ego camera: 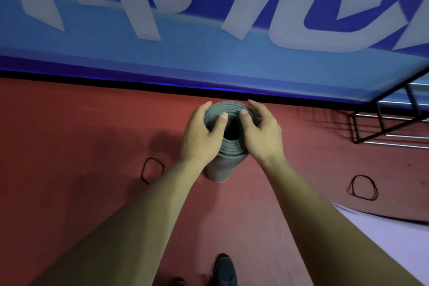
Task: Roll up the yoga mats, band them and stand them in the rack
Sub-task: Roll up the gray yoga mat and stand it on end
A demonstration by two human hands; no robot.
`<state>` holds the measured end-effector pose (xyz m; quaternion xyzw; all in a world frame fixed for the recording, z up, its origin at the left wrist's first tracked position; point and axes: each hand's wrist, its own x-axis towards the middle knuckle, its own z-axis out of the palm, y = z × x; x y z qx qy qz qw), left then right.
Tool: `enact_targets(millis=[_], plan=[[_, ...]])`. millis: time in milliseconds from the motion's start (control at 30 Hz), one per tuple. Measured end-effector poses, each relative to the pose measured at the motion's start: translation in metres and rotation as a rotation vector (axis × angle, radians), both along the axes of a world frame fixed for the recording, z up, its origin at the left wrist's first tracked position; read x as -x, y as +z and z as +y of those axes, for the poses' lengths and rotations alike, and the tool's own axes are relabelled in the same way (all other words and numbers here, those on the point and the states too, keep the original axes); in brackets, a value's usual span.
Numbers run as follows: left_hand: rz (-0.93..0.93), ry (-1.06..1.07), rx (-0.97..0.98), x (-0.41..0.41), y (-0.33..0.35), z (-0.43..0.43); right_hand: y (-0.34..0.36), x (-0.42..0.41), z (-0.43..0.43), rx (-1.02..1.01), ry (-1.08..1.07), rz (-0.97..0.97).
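A grey rolled yoga mat stands upright on the red floor, its spiral end facing up at me. My left hand grips the roll's top from the left, thumb pressed on the coils. My right hand grips it from the right, thumb also on the coils beside the hollow core. One black elastic band lies on the floor to the left of the mat, another black band to the right. A black metal rack stands at the right edge.
A blue banner wall with large pale letters runs along the far side of the red floor. A pale lilac mat lies flat at the lower right. My dark shoe shows at the bottom.
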<state>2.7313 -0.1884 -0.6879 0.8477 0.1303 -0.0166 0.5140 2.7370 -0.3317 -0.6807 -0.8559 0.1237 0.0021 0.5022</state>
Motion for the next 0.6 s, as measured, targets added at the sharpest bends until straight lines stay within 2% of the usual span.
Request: enact_targets(millis=[233, 467, 600], plan=[[0.006, 0.004, 0.040, -0.006, -0.011, 0.013, -0.001, 0.001, 0.005, 0.073, 0.017, -0.039], [-0.093, -0.043, 0.152, -0.012, -0.031, 0.027, -0.002, -0.011, 0.019, 0.323, 0.022, -0.118], [-0.141, -0.098, 0.247, -0.015, -0.038, 0.032, 0.004, -0.012, 0.030, 0.520, -0.063, -0.197]])
